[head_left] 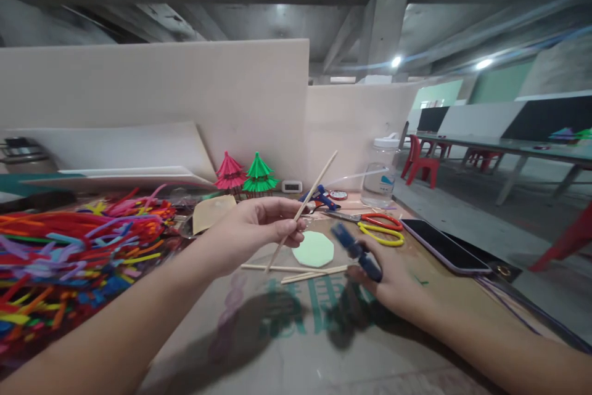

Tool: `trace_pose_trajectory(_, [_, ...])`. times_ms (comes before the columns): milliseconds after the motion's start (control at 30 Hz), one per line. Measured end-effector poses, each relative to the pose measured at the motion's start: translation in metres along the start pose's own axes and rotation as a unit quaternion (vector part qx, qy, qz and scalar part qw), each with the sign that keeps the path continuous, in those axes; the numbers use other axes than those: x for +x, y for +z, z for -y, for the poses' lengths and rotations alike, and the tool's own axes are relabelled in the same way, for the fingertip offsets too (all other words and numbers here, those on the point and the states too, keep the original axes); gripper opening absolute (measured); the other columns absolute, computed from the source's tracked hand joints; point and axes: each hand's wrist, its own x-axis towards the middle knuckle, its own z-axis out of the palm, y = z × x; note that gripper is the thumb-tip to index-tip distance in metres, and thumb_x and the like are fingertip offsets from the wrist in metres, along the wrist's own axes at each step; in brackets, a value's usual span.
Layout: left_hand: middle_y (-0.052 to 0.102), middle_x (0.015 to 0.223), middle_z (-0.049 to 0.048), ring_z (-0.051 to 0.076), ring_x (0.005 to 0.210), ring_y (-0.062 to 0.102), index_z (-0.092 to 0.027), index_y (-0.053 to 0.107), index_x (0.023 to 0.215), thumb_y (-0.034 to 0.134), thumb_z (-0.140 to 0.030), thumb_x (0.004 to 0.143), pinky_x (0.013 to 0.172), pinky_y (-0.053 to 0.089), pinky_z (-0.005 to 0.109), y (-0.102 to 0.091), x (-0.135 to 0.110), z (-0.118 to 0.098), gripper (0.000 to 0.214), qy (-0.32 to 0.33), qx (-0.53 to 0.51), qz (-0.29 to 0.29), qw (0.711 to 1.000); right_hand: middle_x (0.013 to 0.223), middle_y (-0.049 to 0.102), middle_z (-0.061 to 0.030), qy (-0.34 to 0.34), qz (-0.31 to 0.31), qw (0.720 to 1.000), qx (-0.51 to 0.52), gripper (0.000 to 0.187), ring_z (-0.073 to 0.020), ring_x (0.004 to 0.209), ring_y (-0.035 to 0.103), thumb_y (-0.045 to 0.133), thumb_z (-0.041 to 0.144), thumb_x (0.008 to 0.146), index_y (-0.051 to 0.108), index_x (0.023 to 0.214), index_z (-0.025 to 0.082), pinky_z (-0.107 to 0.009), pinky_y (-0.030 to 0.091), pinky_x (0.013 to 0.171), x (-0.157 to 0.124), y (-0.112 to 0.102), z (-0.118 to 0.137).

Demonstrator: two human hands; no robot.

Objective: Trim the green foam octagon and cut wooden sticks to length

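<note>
My left hand [272, 222] pinches a thin wooden stick [319, 179] between thumb and fingers, tilted up to the right above the table. My right hand [388, 272] is closed around a dark blue hand tool [354, 247]. Motion blurs this tool, so its exact kind cannot be told. Between the hands lies a pale green octagonal piece [314, 249]. In front of it, several more wooden sticks [314, 274] rest on the table.
Colourful pipe cleaners [83, 247] heap at left. Red [229, 172] and green [259, 173] roofed models stand behind. Scissors with red handles [382, 220], yellow-handled scissors [382, 235], a blue glue gun [327, 198], a phone [444, 247] and a clear bottle [380, 176] are at right.
</note>
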Motion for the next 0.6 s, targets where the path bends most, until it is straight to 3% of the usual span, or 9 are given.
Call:
trace_pose_trajectory(100, [0.067,0.073,0.0003,0.01,0.068,0.062,-0.013,0.069,0.091,0.071,-0.024,0.081,0.069,0.051,0.023,-0.006,0.003,0.004,0.014,0.0,0.008,-0.01,1.0,0.105,0.063,-0.0067,-0.064,0.054,0.991,-0.106,0.039,-0.0244,0.096,0.057,0.065,0.02,0.07,0.057,0.108,0.021,-0.036,0.043,0.083,-0.004,-0.002,0.012])
trace_pose_trajectory(200, [0.066,0.073,0.0003,0.01,0.067,0.062,-0.014,0.067,0.088,0.072,-0.03,0.08,0.068,0.051,0.024,-0.011,0.005,0.01,0.019,-0.004,-0.007,-0.013,1.0,0.097,0.063,-0.0061,-0.1,0.119,0.969,-0.191,0.03,-0.0243,0.089,0.057,0.066,0.02,0.069,0.059,0.098,0.021,-0.035,0.042,0.078,-0.011,-0.001,0.025])
trace_pose_trajectory(267, [0.066,0.076,0.0006,0.011,0.069,0.063,-0.014,0.067,0.09,0.072,-0.034,0.08,0.069,0.052,0.026,-0.014,0.006,0.013,0.023,-0.012,-0.026,-0.013,0.999,0.093,0.064,-0.0061,-0.098,0.15,0.958,-0.225,0.023,-0.0253,0.086,0.058,0.069,0.032,0.073,0.06,0.092,0.021,-0.036,0.043,0.075,-0.014,0.001,0.03])
trace_pose_trajectory(300, [0.066,0.077,0.0009,0.012,0.07,0.063,-0.015,0.067,0.091,0.072,-0.035,0.08,0.069,0.052,0.026,-0.015,0.007,0.014,0.024,-0.018,-0.033,-0.012,0.999,0.092,0.065,-0.0059,-0.09,0.161,0.955,-0.233,0.028,-0.0262,0.085,0.059,0.071,0.041,0.074,0.06,0.089,0.021,-0.037,0.043,0.074,-0.014,0.002,0.031])
trace_pose_trajectory(433, [0.067,0.077,0.0008,0.012,0.07,0.062,-0.016,0.068,0.099,0.07,-0.032,0.079,0.072,0.051,0.028,-0.015,0.009,0.015,0.026,-0.026,0.007,-0.015,1.0,0.092,0.067,-0.008,-0.039,0.192,0.95,-0.242,0.066,-0.031,0.086,0.062,0.066,0.077,0.062,0.061,0.094,0.019,-0.04,0.047,0.072,-0.01,0.003,0.029])
trace_pose_trajectory(600, [0.065,0.072,-0.0014,0.012,0.07,0.059,-0.017,0.068,0.099,0.068,-0.031,0.079,0.072,0.048,0.027,-0.012,0.011,0.016,0.025,-0.014,0.108,-0.025,0.994,0.102,0.064,-0.0139,-0.024,0.197,0.943,-0.266,0.073,-0.0347,0.093,0.06,0.058,0.078,0.069,0.062,0.106,0.015,-0.049,0.049,0.079,-0.008,0.0,0.036])
